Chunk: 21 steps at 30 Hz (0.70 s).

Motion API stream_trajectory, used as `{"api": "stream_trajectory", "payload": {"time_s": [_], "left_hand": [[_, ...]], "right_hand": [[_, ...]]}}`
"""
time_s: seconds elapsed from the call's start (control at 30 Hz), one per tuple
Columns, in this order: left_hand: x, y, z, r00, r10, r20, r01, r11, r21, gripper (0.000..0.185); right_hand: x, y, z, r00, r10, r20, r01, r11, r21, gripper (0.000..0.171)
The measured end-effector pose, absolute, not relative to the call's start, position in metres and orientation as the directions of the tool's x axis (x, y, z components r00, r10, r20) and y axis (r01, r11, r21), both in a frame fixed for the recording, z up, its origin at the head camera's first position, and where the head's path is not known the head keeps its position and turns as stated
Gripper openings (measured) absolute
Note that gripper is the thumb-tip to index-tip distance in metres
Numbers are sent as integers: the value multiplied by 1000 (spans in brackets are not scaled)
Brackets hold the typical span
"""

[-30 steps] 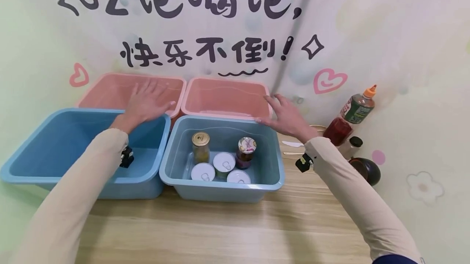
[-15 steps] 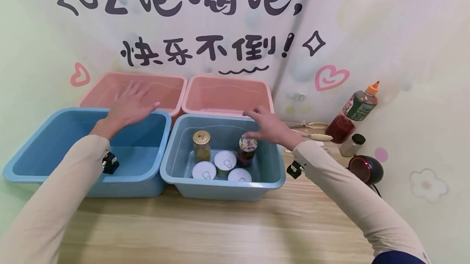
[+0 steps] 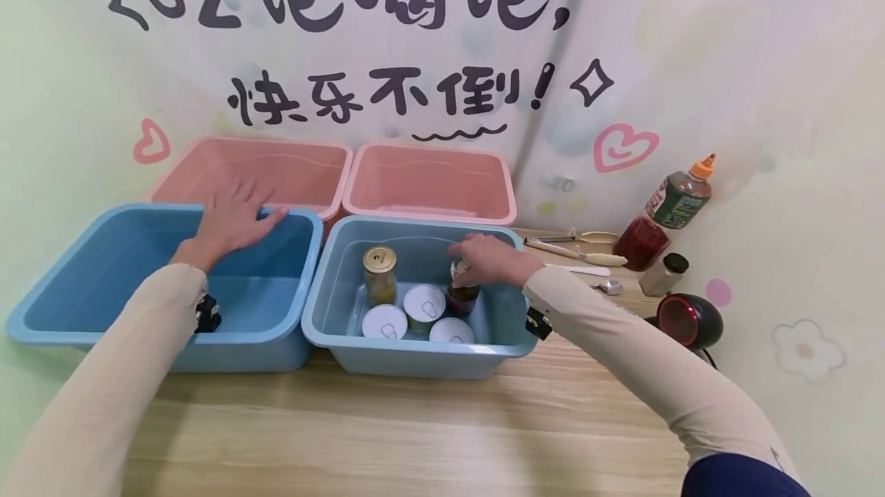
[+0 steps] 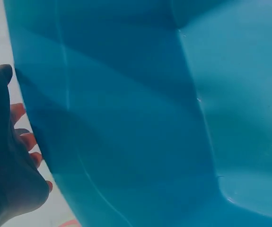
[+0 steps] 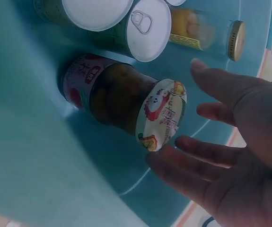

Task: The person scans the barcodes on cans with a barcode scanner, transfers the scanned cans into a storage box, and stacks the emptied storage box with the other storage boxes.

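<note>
Right hand [image 3: 487, 260] has dropped toward the jar [image 5: 119, 97], fingers [image 5: 185, 176] spread beside its lid [image 5: 162, 116], gripping nothing. Likely weighty, stiff, slippery and breakable; grasp below the lid.

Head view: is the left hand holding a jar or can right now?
No, the left hand has its fingers spread at the back rim of the left blue bin, with nothing in its grasp.
</note>
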<state>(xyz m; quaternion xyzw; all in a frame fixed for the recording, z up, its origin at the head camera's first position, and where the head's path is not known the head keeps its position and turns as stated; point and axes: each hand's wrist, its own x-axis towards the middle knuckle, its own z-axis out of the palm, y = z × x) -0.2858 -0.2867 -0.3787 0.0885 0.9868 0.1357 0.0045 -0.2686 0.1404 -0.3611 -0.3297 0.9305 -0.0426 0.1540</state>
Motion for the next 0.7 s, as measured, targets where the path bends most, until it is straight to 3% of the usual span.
{"api": "stream_trajectory", "payload": {"time_s": [0.7], "left_hand": [[-288,-276,-390,-986,166,-12,157,948,277,77]], "right_hand": [[-276,119,-381,-751,-510,-420,-497,855,-151,38]]}}
